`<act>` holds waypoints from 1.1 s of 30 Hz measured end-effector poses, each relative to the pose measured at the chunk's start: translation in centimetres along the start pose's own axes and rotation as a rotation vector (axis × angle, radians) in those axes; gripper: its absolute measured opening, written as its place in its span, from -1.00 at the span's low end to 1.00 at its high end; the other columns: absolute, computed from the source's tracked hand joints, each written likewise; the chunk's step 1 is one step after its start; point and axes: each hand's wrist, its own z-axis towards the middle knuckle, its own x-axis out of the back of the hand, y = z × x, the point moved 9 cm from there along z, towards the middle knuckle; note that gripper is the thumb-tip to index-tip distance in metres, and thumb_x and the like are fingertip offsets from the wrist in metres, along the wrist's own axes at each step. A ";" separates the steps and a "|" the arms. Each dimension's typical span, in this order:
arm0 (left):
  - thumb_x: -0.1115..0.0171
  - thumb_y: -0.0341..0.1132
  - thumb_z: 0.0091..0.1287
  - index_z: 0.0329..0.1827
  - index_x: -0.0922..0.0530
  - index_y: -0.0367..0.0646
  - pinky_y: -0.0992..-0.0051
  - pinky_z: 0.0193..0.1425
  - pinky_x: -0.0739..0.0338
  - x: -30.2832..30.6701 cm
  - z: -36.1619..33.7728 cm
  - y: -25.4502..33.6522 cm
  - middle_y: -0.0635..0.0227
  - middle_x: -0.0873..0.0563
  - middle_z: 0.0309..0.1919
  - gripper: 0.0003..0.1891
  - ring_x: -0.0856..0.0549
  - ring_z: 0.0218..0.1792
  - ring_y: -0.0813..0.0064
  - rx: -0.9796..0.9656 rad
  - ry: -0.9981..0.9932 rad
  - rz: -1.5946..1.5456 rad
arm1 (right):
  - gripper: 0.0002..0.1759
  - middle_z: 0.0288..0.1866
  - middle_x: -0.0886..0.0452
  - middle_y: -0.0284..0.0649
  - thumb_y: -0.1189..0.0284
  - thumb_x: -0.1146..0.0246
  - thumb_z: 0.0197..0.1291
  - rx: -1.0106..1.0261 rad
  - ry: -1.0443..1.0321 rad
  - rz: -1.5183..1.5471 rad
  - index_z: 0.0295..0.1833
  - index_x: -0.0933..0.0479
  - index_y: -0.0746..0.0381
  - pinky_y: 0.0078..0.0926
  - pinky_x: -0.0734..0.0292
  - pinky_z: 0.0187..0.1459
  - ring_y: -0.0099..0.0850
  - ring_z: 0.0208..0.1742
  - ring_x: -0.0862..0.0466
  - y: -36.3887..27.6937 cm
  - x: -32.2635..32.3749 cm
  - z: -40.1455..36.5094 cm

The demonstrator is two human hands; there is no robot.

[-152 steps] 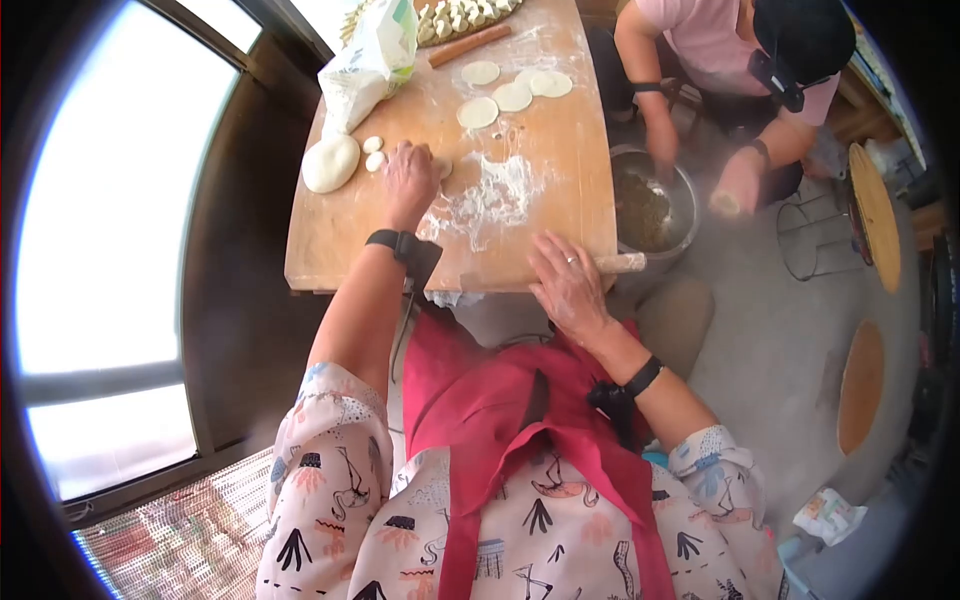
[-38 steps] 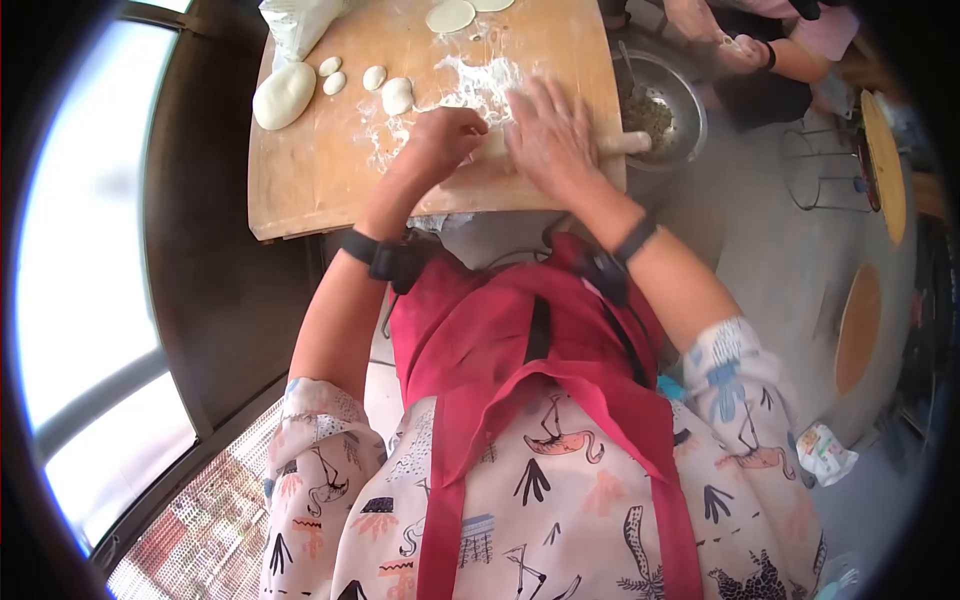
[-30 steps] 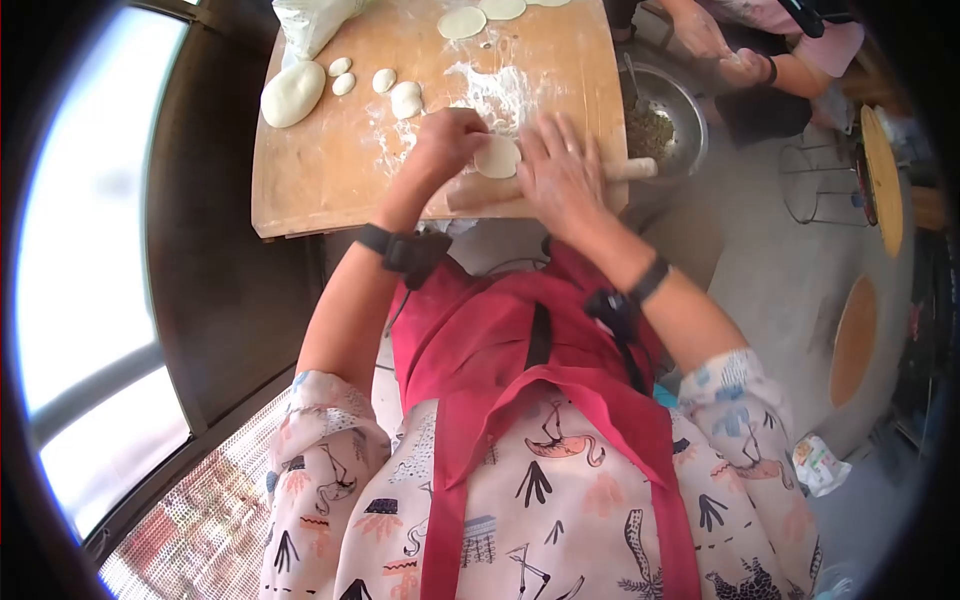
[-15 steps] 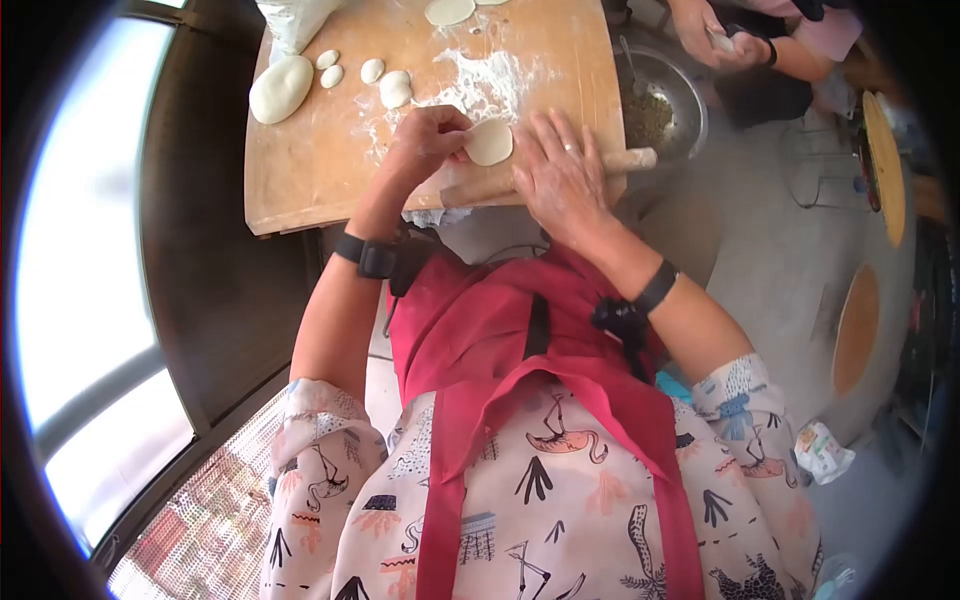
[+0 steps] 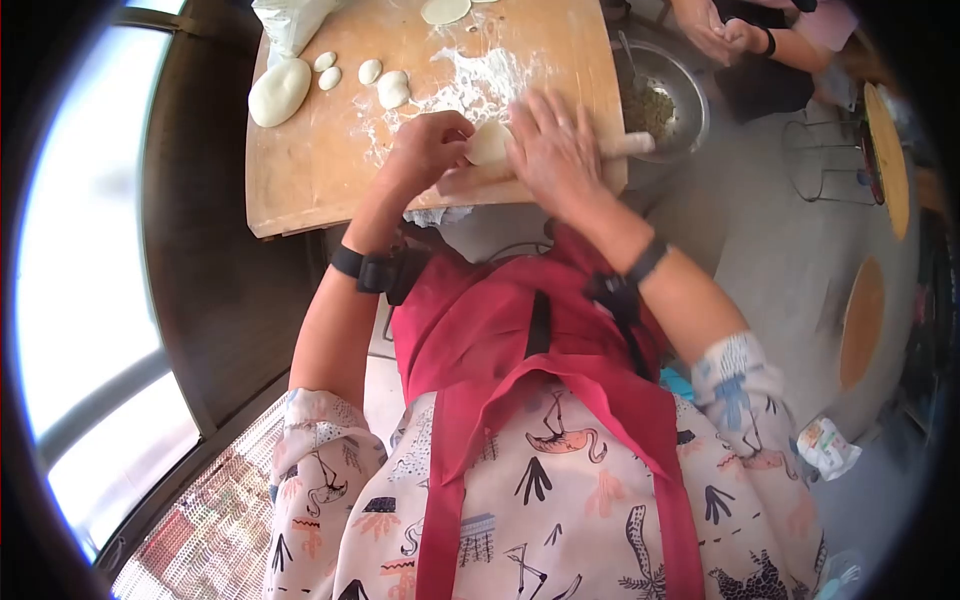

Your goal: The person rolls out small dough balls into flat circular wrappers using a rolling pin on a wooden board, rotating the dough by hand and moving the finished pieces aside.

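My left hand is closed, its thumb and fingers pinching the left edge of a thin round dough wrapper. Under my right hand lies a wooden rolling pin, with the palm resting on it and the fingers stretched out flat. The pin's right end sticks out past the board's edge, and it crosses the near side of the wrapper. Part of the wrapper is hidden by the hands. Several small dough pieces sit further left on the floured wooden board.
A big dough lump and a plastic bag lie at the board's left. Loose flour covers its middle, with a rolled wrapper at the far edge. Right of the board stands a metal bowl of filling, near another person's hands.
My right hand has moved slightly up and left with the rolling pin, which now overlaps the wrapper's near edge. My left hand keeps its pinch. The other person's hands have shifted slightly.
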 end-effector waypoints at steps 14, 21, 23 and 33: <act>-0.31 -0.38 0.27 -0.11 -0.72 -0.29 0.41 -0.26 -0.64 0.1 0.9 2.1 0.18 -0.77 -0.41 -0.79 -0.76 -0.43 0.46 -0.158 0.072 0.358 | -0.46 0.47 -0.36 0.00 0.17 -0.14 0.37 0.016 0.058 -0.023 0.36 -0.42 0.21 0.28 -0.08 0.47 -0.03 0.56 -0.25 0.3 -0.4 1.6; -0.33 -0.34 0.24 -0.13 -0.72 -0.23 0.25 -0.11 -0.63 -0.6 2.7 3.7 0.02 -0.77 -0.33 -0.80 -0.76 -0.28 0.07 -0.305 0.147 0.595 | -0.46 0.51 -0.33 0.02 0.16 -0.13 0.38 -0.048 0.075 -0.076 0.36 -0.42 0.21 0.24 -0.08 0.48 -0.02 0.58 -0.22 0.9 -0.2 4.7; -0.34 -0.34 0.24 -0.13 -0.73 -0.23 0.28 -0.14 -0.64 0.5 1.4 1.9 0.05 -0.77 -0.36 -0.80 -0.77 -0.32 0.14 -0.119 0.133 0.350 | -0.47 0.51 -0.33 0.03 0.16 -0.13 0.38 -0.072 0.001 -0.068 0.35 -0.42 0.21 0.24 -0.08 0.49 -0.03 0.58 -0.21 0.0 0.2 0.3; -0.30 -0.36 0.29 -0.10 -0.70 -0.26 0.26 -0.06 -0.64 -1.8 2.5 5.2 0.11 -0.80 -0.25 -0.80 -0.77 -0.25 0.11 -0.463 0.121 0.700 | -0.45 0.51 -0.32 0.09 0.19 -0.12 0.39 -0.019 0.136 -0.039 0.37 -0.41 0.25 0.28 -0.04 0.50 0.03 0.58 -0.21 1.9 -0.7 7.4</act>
